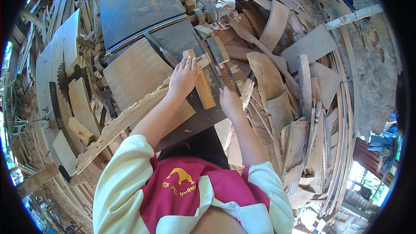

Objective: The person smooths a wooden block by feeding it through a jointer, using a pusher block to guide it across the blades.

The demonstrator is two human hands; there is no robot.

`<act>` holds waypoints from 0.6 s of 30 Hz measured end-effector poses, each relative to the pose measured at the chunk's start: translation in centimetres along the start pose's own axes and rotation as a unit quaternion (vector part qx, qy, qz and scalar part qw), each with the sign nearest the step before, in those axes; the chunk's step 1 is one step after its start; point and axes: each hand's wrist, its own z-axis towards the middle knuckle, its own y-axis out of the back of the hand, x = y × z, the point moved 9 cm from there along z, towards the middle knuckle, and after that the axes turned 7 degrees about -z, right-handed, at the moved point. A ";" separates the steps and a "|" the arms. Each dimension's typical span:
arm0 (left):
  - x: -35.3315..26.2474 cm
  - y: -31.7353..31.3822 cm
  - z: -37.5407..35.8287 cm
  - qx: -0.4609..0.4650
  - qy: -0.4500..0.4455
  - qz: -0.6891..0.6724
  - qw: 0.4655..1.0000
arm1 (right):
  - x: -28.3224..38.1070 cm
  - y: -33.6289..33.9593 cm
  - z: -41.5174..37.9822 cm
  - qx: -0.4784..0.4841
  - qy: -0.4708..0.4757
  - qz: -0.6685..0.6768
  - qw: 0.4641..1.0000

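My left hand (183,77) presses down with its fingers curled over a short wooden block (204,91). A long board with a rough edge (130,115) passes under that hand and crosses the block at an angle. Just right of the board's end, my right hand (231,102) is closed around a thin dark tool (219,74); its kind cannot be made out. Beneath these pieces is a dark machine table (203,123). Near my left fingers lies a chisel-like tool with a wooden handle (170,57).
A wide flat board (136,73) lies on the machine, beside its large metal plate (138,6). At the left, a toothed circular saw blade (67,80) stands exposed. Offcuts (273,78) are heaped on the right, and a small block (81,131) rests at the left.
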 end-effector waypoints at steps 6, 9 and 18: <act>0.1 -0.2 -0.1 0.005 0.002 -0.004 1.000 | -3.1 1.2 -6.9 0.065 -0.054 -0.041 0.996; -0.1 0.0 0.1 0.004 0.001 -0.006 1.000 | -2.9 1.7 -6.1 0.045 -0.036 -0.032 0.998; -0.2 0.2 0.1 -0.002 -0.001 0.004 1.000 | 2.8 0.1 5.8 0.015 0.001 0.036 0.999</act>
